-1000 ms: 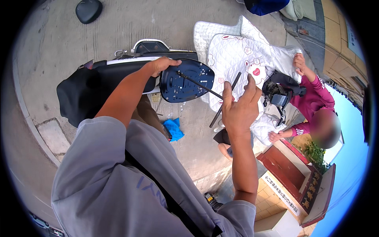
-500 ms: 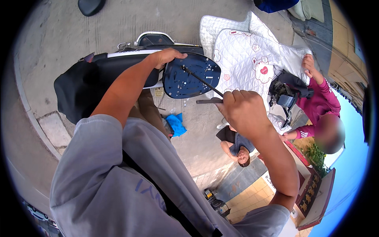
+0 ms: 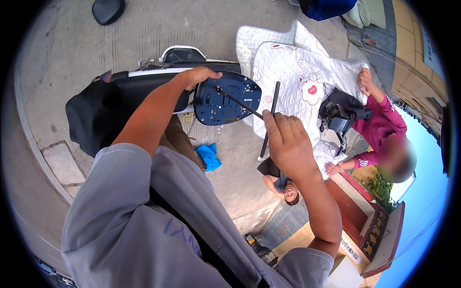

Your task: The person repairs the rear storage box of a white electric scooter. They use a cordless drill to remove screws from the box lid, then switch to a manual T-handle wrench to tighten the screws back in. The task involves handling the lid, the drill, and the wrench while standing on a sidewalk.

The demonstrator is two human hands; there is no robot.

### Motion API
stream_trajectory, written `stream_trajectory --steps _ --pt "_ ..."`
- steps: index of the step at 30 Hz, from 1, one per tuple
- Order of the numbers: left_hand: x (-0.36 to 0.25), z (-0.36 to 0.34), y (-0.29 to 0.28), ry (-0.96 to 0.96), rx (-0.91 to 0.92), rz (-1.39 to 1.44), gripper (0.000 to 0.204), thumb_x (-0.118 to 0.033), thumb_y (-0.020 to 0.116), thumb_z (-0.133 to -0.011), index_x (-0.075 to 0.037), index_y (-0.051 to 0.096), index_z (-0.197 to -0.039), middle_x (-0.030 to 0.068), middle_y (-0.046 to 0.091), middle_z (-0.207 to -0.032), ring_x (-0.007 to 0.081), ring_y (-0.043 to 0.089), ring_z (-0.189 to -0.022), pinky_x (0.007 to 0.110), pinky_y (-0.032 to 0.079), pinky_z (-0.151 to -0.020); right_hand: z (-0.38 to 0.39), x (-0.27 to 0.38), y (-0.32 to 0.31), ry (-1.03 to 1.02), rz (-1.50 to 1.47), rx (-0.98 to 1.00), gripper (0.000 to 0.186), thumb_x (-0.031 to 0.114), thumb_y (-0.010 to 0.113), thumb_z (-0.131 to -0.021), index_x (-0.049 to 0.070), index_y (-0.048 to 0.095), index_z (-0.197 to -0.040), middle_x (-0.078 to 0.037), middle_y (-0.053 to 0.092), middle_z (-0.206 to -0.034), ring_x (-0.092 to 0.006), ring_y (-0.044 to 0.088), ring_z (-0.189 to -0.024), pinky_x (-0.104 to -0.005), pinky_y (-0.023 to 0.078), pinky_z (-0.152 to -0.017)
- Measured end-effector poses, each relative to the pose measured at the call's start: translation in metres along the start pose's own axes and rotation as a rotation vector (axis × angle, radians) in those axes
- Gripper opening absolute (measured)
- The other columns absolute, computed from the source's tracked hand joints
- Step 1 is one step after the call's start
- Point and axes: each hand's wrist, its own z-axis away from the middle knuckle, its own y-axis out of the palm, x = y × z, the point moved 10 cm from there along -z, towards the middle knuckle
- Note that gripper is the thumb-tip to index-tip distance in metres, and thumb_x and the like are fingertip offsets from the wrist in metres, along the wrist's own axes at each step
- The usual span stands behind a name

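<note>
My left hand grips the upper left edge of a dark blue-black metal plate full of holes and slots, at the rear of a scooter's black seat. A T-handle wrench is in my right hand, whose fingers close round the joint of its crossbar and shaft. From there the long dark shaft runs up and left, its tip against a fastener on the upper left part of the plate. The fastener itself is too small to make out.
At the right, a person in maroon sleeves holds a white quilted cover over a vehicle's front. Another person is below it. A blue bag lies under the plate. A black seat pad rests on the ground.
The wrench's crossbar has turned from nearly level to nearly upright, and my right hand's grip has shifted with it. My left hand still holds the plate.
</note>
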Motion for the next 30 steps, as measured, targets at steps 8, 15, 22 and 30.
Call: stream_trajectory --steps 8,15,22,30 --pt "0.012 -0.011 -0.013 -0.007 -0.099 -0.017 0.063 -0.055 0.074 -0.094 -0.014 0.067 -0.142 0.0112 0.059 -0.151 0.0266 0.051 -0.140 0.054 0.034 -0.115 -0.035 0.028 0.017 -0.628 0.183 0.317 0.036 0.019 0.065 -0.080 -0.003 0.073 -0.108 -0.014 0.070 -0.104 -0.0307 0.068 -0.107 -0.0480 0.047 -0.114" --pt "0.011 -0.024 -0.012 0.057 -0.013 0.039 0.060 -0.050 0.075 -0.096 -0.007 0.068 -0.137 0.0144 0.060 -0.148 0.0277 0.054 -0.137 0.048 0.038 -0.114 0.011 -0.062 0.062 0.946 -0.745 0.024 0.051 0.040 0.066 -0.107 0.001 0.062 -0.074 -0.008 0.059 -0.053 -0.0212 0.059 -0.044 -0.0337 0.043 -0.045" --pt "0.012 -0.022 -0.012 0.014 -0.060 -0.005 0.061 -0.049 0.074 -0.096 -0.007 0.067 -0.139 0.0162 0.061 -0.147 0.0278 0.058 -0.132 0.051 0.042 -0.110 -0.025 -0.003 0.033 0.345 -0.500 0.205 0.036 0.030 0.064 -0.107 -0.005 0.069 -0.104 -0.019 0.072 -0.087 -0.0325 0.069 -0.078 -0.0412 0.054 -0.073" --pt "0.003 -0.013 -0.007 0.042 0.043 0.024 0.067 -0.053 0.076 -0.094 -0.011 0.063 -0.145 0.0144 0.057 -0.153 0.0292 0.053 -0.140 0.054 0.041 -0.112 -0.001 -0.032 0.070 0.861 -1.356 -0.727 0.060 0.000 0.055 -0.101 -0.004 0.035 -0.157 -0.023 0.067 -0.123 -0.0318 0.066 -0.118 -0.0442 0.050 -0.105"
